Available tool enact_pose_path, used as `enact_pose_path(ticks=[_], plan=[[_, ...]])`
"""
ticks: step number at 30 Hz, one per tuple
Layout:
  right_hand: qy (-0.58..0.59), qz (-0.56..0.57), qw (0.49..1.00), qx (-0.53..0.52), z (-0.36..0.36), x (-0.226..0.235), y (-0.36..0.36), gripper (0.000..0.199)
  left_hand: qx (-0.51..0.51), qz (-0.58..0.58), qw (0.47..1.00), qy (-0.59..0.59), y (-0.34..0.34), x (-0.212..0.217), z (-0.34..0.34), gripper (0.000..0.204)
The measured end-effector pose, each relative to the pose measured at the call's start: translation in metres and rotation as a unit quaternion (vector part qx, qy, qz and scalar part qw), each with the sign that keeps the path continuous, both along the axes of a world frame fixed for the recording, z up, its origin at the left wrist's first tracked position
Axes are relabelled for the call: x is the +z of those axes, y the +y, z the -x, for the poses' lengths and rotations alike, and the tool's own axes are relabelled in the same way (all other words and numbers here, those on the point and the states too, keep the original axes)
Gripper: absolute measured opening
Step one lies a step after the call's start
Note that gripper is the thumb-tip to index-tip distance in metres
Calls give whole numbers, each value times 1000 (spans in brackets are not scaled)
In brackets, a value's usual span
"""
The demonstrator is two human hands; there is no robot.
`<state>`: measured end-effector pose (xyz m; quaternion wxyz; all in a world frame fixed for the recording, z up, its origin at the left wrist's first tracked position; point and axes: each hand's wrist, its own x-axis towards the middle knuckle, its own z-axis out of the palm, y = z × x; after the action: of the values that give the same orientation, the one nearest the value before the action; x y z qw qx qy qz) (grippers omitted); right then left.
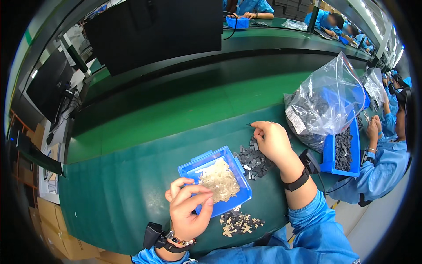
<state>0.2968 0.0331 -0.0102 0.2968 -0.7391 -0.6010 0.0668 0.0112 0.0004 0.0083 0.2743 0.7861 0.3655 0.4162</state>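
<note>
My left hand (189, 209) is over the near left side of a blue plastic bin (188, 171) heaped with small cream-coloured pieces (220, 182). Its thumb and forefinger are pinched together; whatever is between them is too small to make out. Beyond and to the right, my right hand (273, 140) pinches a small dark piece (249, 125) at its fingertips. That hand is just above a loose pile of dark grey plastic pieces (255, 163). Nearer me, by the bin's front corner, is a small mixed heap of cream and black pieces (239, 222).
At right, a clear plastic bag (316, 105) of dark parts leans by a blue bin (356, 152) of black pieces. A co-worker in blue (382, 163) sits beyond. A dark panel (154, 35) overhangs the green bench (110, 189). Cardboard boxes (66, 233) stand at lower left.
</note>
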Motion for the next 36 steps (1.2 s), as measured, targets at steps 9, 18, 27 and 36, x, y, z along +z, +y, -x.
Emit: enact_pose_path(ticks=[9,18,27,36], plan=[[165,-281,928,180,55,37,-36,27,-16,-11,1000,4,-2,2,2,13],[117,-312,873,356,91,28,-58,28,-51,-40,998,-11,-1,-3,0,18],[328,-114,886,307,94,34,-65,12,8,-157,983,92,2,4,1,24],[284,-56,920,263,96,38,-69,7,2,-177,979,104,-1,8,-3,27]])
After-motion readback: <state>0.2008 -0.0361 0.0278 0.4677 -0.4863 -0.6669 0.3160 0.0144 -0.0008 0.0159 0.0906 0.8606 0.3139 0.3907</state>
